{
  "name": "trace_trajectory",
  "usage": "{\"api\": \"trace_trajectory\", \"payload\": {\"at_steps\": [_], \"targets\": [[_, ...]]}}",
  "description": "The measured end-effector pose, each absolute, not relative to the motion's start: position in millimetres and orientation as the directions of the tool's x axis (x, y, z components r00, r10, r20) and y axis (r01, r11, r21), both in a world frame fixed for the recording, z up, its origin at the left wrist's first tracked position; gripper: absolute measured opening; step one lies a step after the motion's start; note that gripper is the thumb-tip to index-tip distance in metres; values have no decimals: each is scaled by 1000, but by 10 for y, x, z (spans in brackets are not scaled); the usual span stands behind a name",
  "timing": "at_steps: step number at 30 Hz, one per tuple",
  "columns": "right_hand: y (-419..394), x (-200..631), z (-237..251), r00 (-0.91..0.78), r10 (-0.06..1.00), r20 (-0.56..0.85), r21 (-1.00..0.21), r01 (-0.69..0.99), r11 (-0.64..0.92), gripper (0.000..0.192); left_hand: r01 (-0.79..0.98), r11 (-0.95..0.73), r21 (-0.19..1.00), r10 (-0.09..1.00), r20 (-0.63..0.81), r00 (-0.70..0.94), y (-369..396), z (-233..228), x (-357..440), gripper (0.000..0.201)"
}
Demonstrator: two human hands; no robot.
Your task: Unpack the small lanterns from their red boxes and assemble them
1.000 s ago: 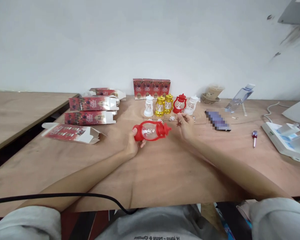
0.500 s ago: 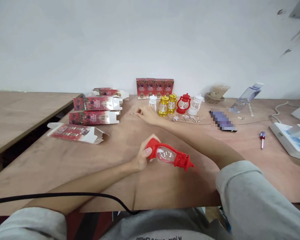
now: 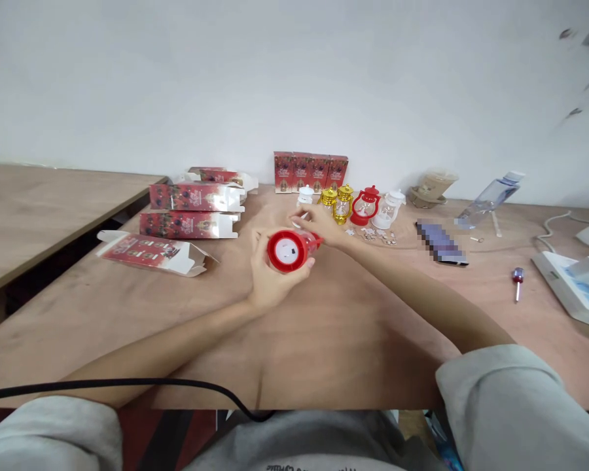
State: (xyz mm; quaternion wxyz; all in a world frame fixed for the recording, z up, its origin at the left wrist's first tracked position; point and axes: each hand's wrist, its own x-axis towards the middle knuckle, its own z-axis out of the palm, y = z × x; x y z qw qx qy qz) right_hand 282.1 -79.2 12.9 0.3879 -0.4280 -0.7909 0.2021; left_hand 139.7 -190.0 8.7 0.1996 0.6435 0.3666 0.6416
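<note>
**Red lantern held base-first above the table**

The red lantern [image 3: 289, 250] is up off the table [image 3: 324, 327], tipped on its side so its round red base with a pale centre faces the wearer. The left hand [image 3: 267, 278] wraps it from below and the side, fingers curled round the base and thumb up along its left edge. The right hand [image 3: 324, 226] reaches in from the right and meets the far, top end of the lantern; its fingers are drawn together there, but I cannot tell what they pinch, since the lantern body hides the tips.

Just behind the hands stands a row of small lanterns: a white one [image 3: 305, 195], two gold ones [image 3: 337, 200], a red one with a loop handle [image 3: 364, 206] and another white one [image 3: 389, 208]. Tiny pale parts [image 3: 377, 234] lie scattered in front of them. Four red boxes [image 3: 311, 173] stand upright against the wall behind the row; their print is too small to read. To the left, opened red cartons [image 3: 189, 212] lie flat with white flaps out, the lettering likewise illegible.

On the right side of the table lie a blurred dark flat object [image 3: 442, 242], a tilted clear bottle [image 3: 488, 196], a small screwdriver with a red handle [image 3: 518, 280] and a white device [image 3: 574, 284] at the edge. A black cable [image 3: 127, 384] crosses the near edge. Upside-down lettering on the grey shirt at the bottom is cut off and unreadable.
</note>
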Motion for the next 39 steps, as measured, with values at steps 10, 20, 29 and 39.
{"api": "trace_trajectory", "payload": {"at_steps": [10, 20, 29, 39], "targets": [[-1513, 2987, 123, -417, 460, 784, -308, 383, 871, 19, 631, -530, 567, 779, 620, 97, -1525, -253, 1287, 45], [-1405, 2934, -16, -651, 174, 739, 242, 497, 833, 19, 728, -544, 419, 704, 700, 123, -1515, -319, 1257, 39], [-1308, 2955, -86, -680, 126, 722, 347, 514, 785, 16, 743, -585, 324, 631, 758, 167, -1458, -363, 1196, 38], [-849, 2567, -306, -634, 206, 745, 223, 528, 819, 26, 814, -453, 363, 689, 722, 61, -1211, -316, 1016, 35]]}}
